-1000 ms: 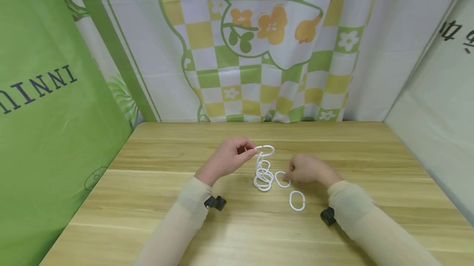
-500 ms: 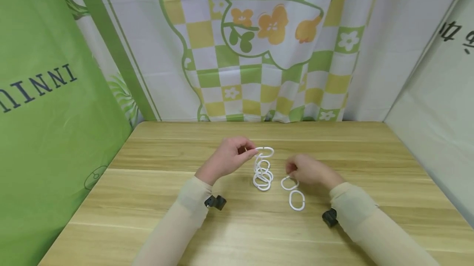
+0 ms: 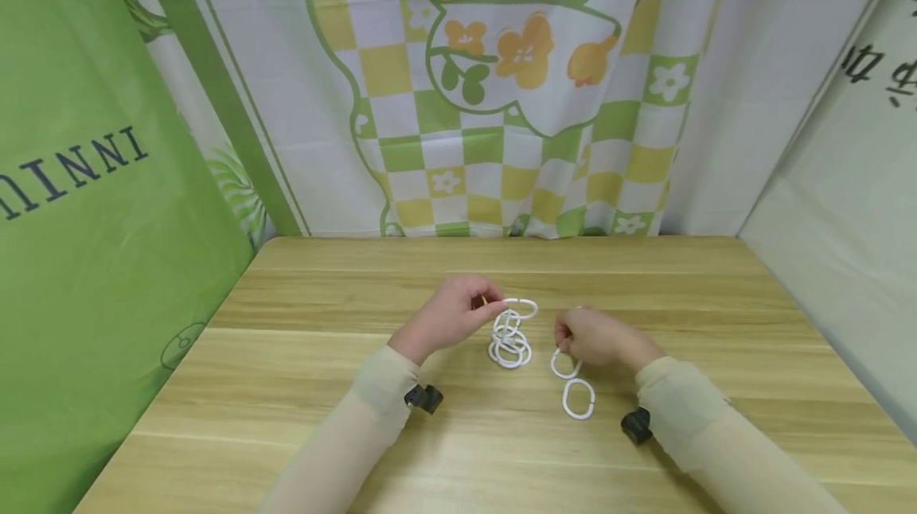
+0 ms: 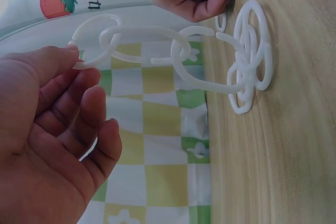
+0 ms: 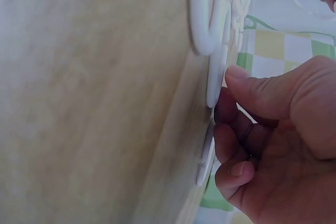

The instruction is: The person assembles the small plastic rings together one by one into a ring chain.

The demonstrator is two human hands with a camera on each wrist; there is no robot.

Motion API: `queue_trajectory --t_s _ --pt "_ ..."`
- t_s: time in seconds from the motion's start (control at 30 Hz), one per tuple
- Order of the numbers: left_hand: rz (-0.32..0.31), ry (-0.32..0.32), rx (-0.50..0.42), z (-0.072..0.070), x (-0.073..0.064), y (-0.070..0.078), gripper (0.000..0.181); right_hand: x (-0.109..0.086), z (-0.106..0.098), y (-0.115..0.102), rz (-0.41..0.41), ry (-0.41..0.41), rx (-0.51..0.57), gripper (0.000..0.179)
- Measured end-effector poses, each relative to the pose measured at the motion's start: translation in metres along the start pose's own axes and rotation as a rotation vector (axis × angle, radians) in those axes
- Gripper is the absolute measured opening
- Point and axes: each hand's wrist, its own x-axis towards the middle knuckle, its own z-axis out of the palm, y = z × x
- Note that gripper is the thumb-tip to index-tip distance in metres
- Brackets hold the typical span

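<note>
In the head view my left hand pinches the top link of a white plastic chain. Several of its links are heaped below on the table. The left wrist view shows the upper links looped through one another, slanting down to the heap. My right hand is low over the table, with curled fingers at the end of a loose white link. In the right wrist view my thumb and index finger meet that link's end, and another white strip shows beyond the fingers.
Another loose oval link lies just in front of the right hand on the wooden table. A patterned curtain hangs behind the far edge, with a green cloth at the left and a pale one at the right.
My right hand has shifted the loose link rightward, away from the heap. My left hand has come down slightly and to the right, so the chain bunches closer to the heap.
</note>
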Motion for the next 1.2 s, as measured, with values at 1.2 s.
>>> queue_trajectory --t_s 1.2 --pt "0.093 -0.071 0.159 0.011 0.000 0.009 0.008 -0.015 -0.041 -0.037 -0.167 0.154 0.187 0.005"
